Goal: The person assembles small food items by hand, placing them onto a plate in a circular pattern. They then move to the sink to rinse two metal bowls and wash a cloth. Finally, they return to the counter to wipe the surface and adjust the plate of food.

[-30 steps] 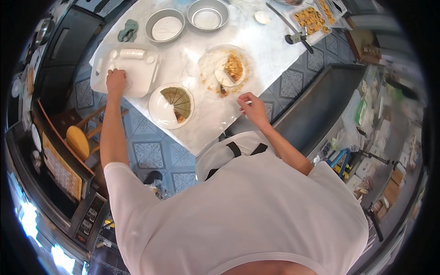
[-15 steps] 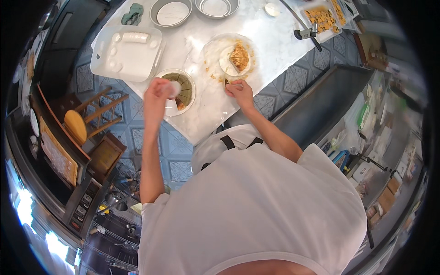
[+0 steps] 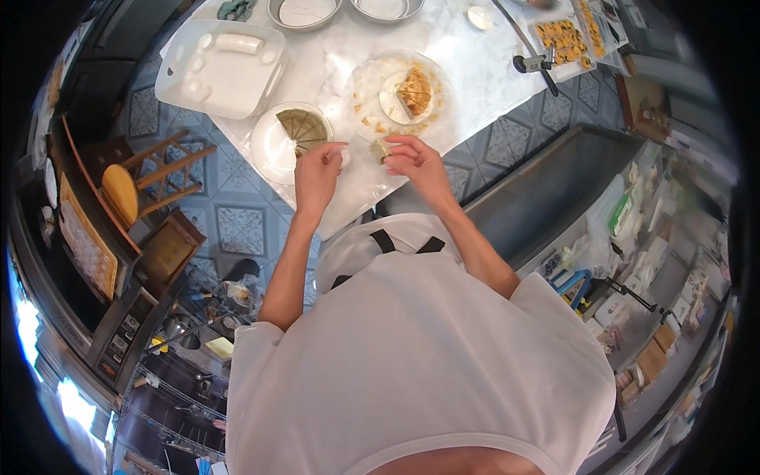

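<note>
In front of me both hands hang over the near edge of the marble-look table. My left hand (image 3: pixel 317 179) is closed, pinching a small white ball, dough-like (image 3: pixel 346 157), at its fingertips. Close to its right, my right hand (image 3: pixel 417 168) pinches a green wedge (image 3: pixel 379 151) between thumb and fingers. Beside my left hand sits a white plate (image 3: pixel 273 150) with several thin green wedges (image 3: pixel 305 125) fanned on its far right part. Beyond my right hand, a round clear sheet (image 3: pixel 364 73) carries scattered crumbs and a white disc (image 3: pixel 391 105) partly covered by orange-brown wedges (image 3: pixel 415 91).
A translucent tub (image 3: pixel 229 79) at the left holds white balls and a log. Two round metal pans (image 3: pixel 386 9) stand at the back, near a green cloth (image 3: pixel 235 9). At right lie a clamp arm (image 3: pixel 534 62) and a tray of orange pieces (image 3: pixel 564 43).
My left hand has moved right, away from the plate, toward my right hand. The green wedge now shows more plainly in my right fingers. The whole view has shifted slightly.
</note>
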The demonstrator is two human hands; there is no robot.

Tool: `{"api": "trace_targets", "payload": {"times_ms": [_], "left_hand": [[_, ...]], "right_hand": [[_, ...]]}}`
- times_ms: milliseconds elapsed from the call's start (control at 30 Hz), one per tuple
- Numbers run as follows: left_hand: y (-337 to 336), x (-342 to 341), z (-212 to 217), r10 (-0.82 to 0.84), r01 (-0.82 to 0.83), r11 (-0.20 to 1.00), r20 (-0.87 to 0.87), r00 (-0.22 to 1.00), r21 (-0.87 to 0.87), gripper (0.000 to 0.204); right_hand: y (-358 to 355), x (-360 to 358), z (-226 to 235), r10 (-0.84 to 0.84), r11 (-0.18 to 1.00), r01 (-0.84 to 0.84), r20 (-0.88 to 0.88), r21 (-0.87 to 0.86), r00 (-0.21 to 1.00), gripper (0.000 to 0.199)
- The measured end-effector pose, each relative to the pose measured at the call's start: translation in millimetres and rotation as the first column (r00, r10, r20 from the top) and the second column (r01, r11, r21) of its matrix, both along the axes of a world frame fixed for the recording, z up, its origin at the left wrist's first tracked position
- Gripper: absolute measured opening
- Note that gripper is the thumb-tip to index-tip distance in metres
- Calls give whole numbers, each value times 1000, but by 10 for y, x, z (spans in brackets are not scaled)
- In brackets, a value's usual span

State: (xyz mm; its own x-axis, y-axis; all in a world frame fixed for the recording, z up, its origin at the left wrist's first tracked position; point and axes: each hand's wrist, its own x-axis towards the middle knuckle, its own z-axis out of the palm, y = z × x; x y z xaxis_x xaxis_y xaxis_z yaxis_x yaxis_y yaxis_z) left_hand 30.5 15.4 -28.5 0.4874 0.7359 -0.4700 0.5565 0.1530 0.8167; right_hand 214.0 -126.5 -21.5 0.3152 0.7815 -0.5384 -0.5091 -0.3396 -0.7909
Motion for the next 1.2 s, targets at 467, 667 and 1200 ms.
{"api": "trace_targets", "payload": {"times_ms": [467,667,1200], "left_hand": [[-301,-46,-140,153,26,899,367,918,-438,33],[-333,-66,-71,327,-93,809,314,891,-580,39],[-345,-11,100,291,-113,852,283,914,-511,44]], "right_hand": [[149,-281,129,96,992,-96,10,83,995,36],[52,-204,67,154,984,-162,106,68,982,35],[-67,-126,72,322,946,-308,187,-98,928,31]]}}
